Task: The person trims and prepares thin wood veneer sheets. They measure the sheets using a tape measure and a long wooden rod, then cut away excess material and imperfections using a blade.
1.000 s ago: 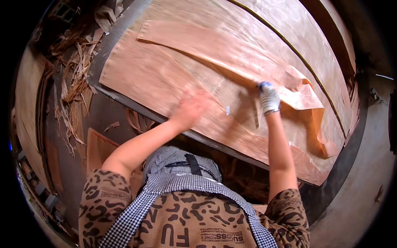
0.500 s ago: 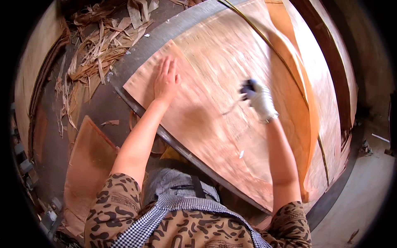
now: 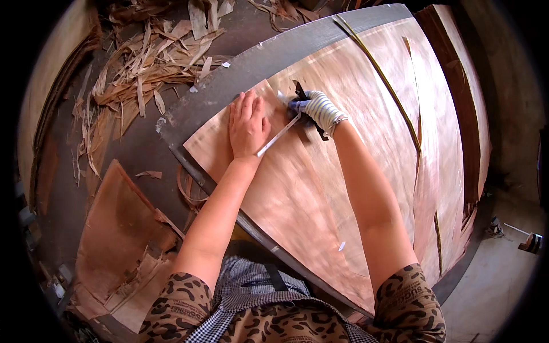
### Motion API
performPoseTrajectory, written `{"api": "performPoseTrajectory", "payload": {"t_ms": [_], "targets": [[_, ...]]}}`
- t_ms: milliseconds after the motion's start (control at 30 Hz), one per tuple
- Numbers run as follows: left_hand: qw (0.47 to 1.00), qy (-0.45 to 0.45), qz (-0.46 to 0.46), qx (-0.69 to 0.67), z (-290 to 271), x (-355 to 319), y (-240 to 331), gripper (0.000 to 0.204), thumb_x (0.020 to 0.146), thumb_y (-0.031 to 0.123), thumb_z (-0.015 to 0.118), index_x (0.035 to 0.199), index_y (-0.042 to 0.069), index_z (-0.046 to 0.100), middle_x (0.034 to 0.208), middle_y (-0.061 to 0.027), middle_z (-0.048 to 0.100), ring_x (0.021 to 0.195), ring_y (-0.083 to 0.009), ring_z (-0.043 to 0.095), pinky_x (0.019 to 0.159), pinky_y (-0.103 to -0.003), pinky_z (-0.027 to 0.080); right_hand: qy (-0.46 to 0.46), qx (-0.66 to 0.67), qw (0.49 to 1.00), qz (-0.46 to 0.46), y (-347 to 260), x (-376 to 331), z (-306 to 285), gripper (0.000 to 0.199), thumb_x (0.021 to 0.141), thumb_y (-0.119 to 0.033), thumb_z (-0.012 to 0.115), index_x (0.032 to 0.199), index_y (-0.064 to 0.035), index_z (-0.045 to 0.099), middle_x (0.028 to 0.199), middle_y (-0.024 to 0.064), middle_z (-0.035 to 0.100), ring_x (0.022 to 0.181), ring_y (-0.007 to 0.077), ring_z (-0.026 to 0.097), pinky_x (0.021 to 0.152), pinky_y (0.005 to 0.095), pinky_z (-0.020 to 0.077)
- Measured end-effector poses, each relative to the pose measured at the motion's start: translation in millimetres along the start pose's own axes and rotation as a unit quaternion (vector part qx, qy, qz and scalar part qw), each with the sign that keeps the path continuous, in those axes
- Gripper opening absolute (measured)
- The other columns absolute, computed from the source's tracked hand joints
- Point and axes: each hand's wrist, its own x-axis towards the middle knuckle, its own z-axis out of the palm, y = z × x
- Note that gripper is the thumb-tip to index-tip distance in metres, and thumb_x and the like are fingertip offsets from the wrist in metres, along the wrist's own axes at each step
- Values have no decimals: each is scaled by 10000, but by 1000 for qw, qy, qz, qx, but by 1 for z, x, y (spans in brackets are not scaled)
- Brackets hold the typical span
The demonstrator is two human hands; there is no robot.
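One sheet (image 3: 274,191) pressed by flat left hand (image 3: 249,127); near tabletop (image 3: 237,94) left corner, black tool (image 3: 299,90) gripped by right hand (image 3: 322,111); dark strip (image 3: 386,88) laid rightward; scraps (image 3: 151,63) heaped past left edge.

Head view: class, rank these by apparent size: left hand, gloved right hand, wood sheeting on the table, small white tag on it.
1. Wood sheeting
2. Left hand and gloved right hand: too alike to rank
3. White tag

The bare left hand (image 3: 247,127) lies back-up and flattened, fingers toward 12 o'clock, its bare forearm (image 3: 214,220) angling in from 7 o'clock. The striped white-knit-gloved right hand (image 3: 320,110) is curled, its bare forearm (image 3: 369,188) reaching from 5 toward 11 o'clock.
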Motion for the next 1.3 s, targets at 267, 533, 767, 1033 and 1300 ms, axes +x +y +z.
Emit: {"api": "performPoseTrajectory", "payload": {"t_ms": [267, 533, 767, 1033, 1300], "targets": [[992, -41, 119, 2, 9, 9, 10, 428, 755, 119, 512, 1178, 66, 470, 1287, -48, 411, 1194, -189, 379, 988, -393, 283, 24, -140, 990, 4, -19, 12, 4, 198, 702, -178, 667, 727, 15, 628, 592, 68, 576, 477, 143, 537, 461, 279, 459], [975, -72, 203, 58, 1, 12, 10, 318, 812, 202, 486, 1109, 97, 525, 1227, -133, 449, 1179, -311, 365, 947, -447, 308, 63, -520, 849, -67, -27, -6, 8, 180, 735, -136, 525, 806, -33, 654, 755, 170, 625, 698, 299, 616, 641, 381, 484], [965, -222, 138, 4, -15, 41, 16, 293, 814, 173, 483, 1069, 47, 553, 1179, -131, 495, 1113, -290, 443, 931, -376, 352, 192, -77, 967, -147, 31, -79, -24, 131, 782, -75, 507, 850, 4, 587, 740, 119, 621, 639, 195, 599, 578, 318, 473], [902, -19, -305, -305, -66, -55, -109, 357, 760, 149, 640, 1065, 8, 521, 856, -78, 556, 747, -135, 553, 643, -236, 454, 253, 290, 920, 69, 219, -311, 58, 149, 811, -134, 586, 867, 3, 573, 731, 68, 610, 612, 134, 577, 545, 264, 465], [688, -178, -399, -579, -105, -32, -70, 226, 854, 221, 523, 1030, 80, 537, 753, -8, 563, 689, -91, 554, 552, -216, 449, 259, 344, 897, 100, 246, -382, 125, 159, 817, -227, 587, 855, -73, 575, 753, 22, 616, 600, 78, 557, 498, 195, 392]]}}
